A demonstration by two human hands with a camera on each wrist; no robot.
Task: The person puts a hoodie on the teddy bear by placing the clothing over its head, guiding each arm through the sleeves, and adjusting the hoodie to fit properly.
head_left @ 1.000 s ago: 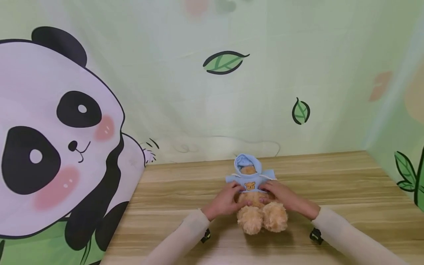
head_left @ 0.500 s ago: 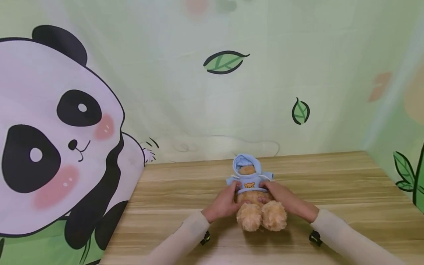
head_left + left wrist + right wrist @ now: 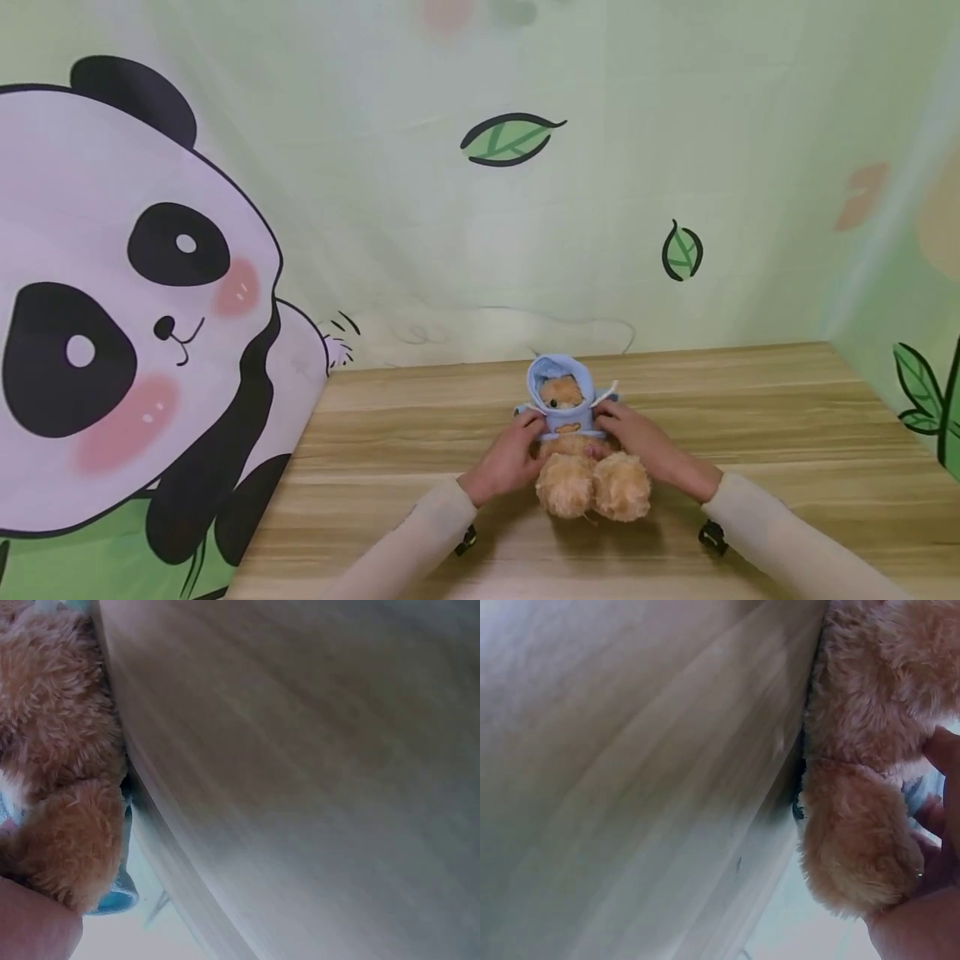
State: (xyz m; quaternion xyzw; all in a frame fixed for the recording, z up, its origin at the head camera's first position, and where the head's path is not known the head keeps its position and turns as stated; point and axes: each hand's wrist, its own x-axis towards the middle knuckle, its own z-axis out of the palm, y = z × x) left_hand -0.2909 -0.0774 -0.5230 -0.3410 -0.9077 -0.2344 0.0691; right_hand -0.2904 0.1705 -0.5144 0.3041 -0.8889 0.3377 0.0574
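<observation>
A plush teddy bear (image 3: 566,487) lies on its back, fluffy feet toward me. Its upper body is in a small light-blue doll hoodie (image 3: 566,419) with a bear-face patch. Through the hood opening shows the brown top of the head with one dark eye. At the garment's left side, my left hand (image 3: 512,457) grips the hoodie near its hem; my right hand (image 3: 639,443) does the same opposite. The right wrist view has the fingers (image 3: 934,817) curled by the bear's furry arm (image 3: 859,840). From the left wrist, brown fur (image 3: 56,712) hides most of the hoodie.
The wood-grain table (image 3: 420,400) extends to both sides of the bear. Behind it hangs a pale green cloth backdrop (image 3: 390,208) with leaves and a large panda (image 3: 150,317) at left. Each wrist carries a small black device (image 3: 712,536).
The hoodie has come down toward the feet, its patch now folded. More of the bear's head, with an eye, shows in the hood. Both hands stay at the hoodie's sides.
</observation>
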